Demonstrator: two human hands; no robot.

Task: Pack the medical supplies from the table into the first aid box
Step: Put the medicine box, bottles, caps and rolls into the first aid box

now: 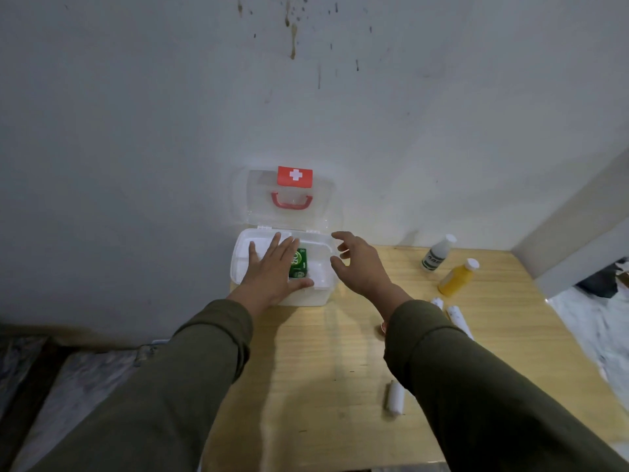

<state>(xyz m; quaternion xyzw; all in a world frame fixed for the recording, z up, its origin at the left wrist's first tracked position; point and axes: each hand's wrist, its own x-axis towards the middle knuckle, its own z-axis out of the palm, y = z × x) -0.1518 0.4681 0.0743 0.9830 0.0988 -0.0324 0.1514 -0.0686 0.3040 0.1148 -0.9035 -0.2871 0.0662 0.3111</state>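
The white first aid box (325,291) stands open at the far left of the wooden table, its clear lid (289,199) with a red cross label leaning on the wall. A green packet (299,264) lies inside its tray. My left hand (272,267) rests flat, fingers spread, over the tray beside the packet. My right hand (360,264) hovers open at the box's right rim, holding nothing. A white bottle (437,253), a yellow bottle (457,277), white rolls (454,313) and another white roll (394,398) lie on the table.
The wooden table (323,362) ends at the wall behind and at a wall corner on the right. A small reddish round item (383,328) peeks out beside my right sleeve. Left of the table lies patterned bedding (68,376).
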